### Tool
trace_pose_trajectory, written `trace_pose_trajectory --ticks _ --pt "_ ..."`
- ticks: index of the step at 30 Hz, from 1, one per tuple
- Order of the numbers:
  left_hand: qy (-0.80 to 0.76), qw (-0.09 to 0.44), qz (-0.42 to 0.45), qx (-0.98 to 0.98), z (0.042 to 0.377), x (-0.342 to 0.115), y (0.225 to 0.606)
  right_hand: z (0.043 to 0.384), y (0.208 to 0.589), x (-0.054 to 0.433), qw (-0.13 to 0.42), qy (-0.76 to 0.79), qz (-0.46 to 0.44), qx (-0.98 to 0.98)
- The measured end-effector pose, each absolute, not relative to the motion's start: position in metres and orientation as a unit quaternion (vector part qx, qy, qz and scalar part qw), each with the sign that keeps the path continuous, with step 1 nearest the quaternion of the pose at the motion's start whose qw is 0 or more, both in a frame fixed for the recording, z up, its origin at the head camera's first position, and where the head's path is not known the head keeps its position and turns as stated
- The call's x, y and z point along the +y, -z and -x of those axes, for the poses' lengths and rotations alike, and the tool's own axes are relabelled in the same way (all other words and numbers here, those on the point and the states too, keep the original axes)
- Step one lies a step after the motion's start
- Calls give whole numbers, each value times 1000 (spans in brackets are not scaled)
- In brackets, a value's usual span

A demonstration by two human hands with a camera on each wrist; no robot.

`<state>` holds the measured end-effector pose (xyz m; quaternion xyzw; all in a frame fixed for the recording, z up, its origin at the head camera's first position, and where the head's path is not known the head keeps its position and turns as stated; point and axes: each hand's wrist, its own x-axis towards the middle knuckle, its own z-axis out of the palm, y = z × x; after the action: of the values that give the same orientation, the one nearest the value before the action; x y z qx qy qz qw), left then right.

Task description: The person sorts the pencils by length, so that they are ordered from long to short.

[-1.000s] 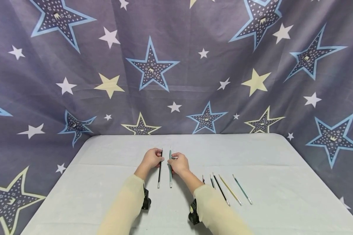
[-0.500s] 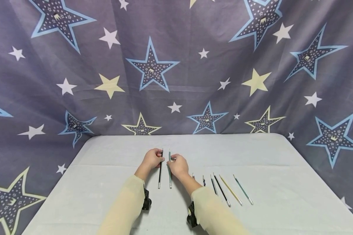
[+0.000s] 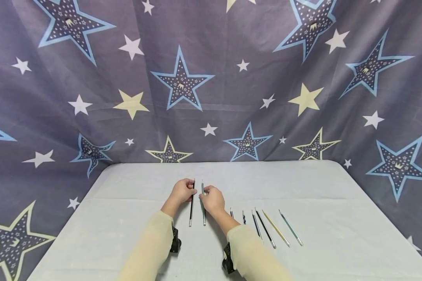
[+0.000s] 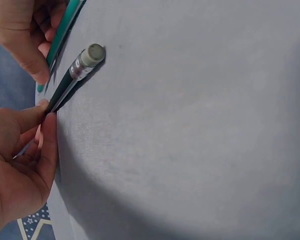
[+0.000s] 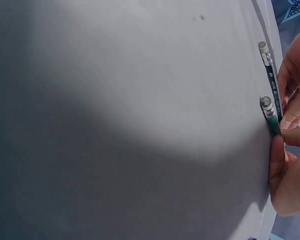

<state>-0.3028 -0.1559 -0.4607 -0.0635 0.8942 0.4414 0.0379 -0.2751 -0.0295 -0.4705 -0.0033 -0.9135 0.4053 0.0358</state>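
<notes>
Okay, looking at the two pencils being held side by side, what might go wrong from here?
The green pencil in the right hand is close beside the black pencil in the left hand, so they might knock together. Both are held well away from their eraser ends, which could swing. The right sleeve overlaps some loose pencils in the head view; drawing it back might brush them.

Slim gap — 2 pencils (image 3: 191, 210) flanking.

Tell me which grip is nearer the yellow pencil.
Right: the right grip, on a green pencil, sits left of the yellow pencil; the left grip, on a black pencil, farther left.
</notes>
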Motion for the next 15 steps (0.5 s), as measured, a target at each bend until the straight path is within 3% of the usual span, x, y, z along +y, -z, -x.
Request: trace_pose_trajectory --ticks 15 --pt "-441 35 55 895 301 -155 461 275 455 -14 7 -399 -8 -917"
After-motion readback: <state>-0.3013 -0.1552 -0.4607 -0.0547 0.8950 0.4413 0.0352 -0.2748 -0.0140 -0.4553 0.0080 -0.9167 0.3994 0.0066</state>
